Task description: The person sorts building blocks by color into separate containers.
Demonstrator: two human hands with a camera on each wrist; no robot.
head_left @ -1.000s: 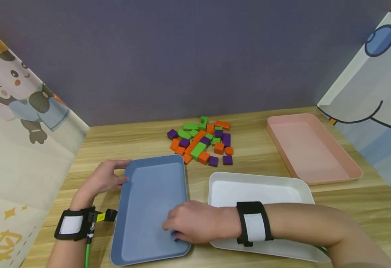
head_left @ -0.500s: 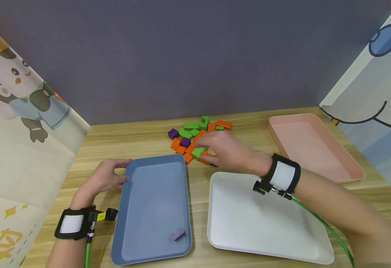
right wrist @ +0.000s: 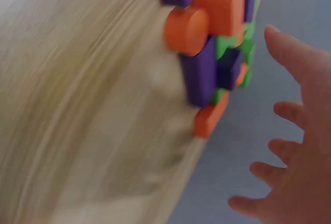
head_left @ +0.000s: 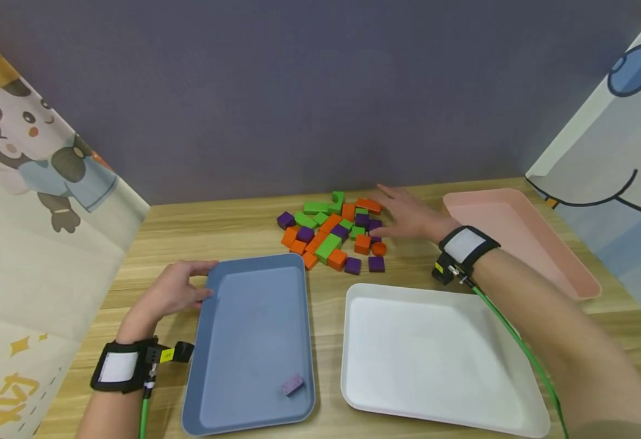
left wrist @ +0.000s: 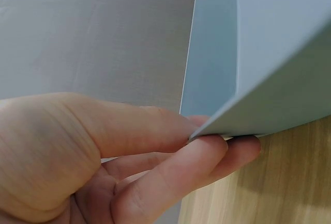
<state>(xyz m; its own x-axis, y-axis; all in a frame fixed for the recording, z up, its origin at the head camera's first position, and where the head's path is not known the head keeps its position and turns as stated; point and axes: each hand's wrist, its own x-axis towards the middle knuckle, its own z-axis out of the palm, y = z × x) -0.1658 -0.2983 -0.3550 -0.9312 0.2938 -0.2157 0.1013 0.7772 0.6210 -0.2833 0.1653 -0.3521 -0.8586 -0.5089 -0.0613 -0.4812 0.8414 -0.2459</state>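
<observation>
My left hand pinches the left rim of the blue tray near its far corner. In the left wrist view the thumb lies on top of the tray's rim and the fingers curl beneath it. One pale purple block lies in the tray's near right corner. My right hand hovers with straight, spread fingers at the right edge of the pile of orange, green and purple blocks, holding nothing. The right wrist view shows its fingers just beside the blocks.
A white tray lies to the right of the blue one. A pink tray sits at the far right, close to my right wrist. Printed panels stand on both sides and a dark wall runs behind the wooden table.
My right hand left the purple block in the blue tray, rose to the pile, then shifted to the pile's right edge. The left hand has kept its hold on the tray.
</observation>
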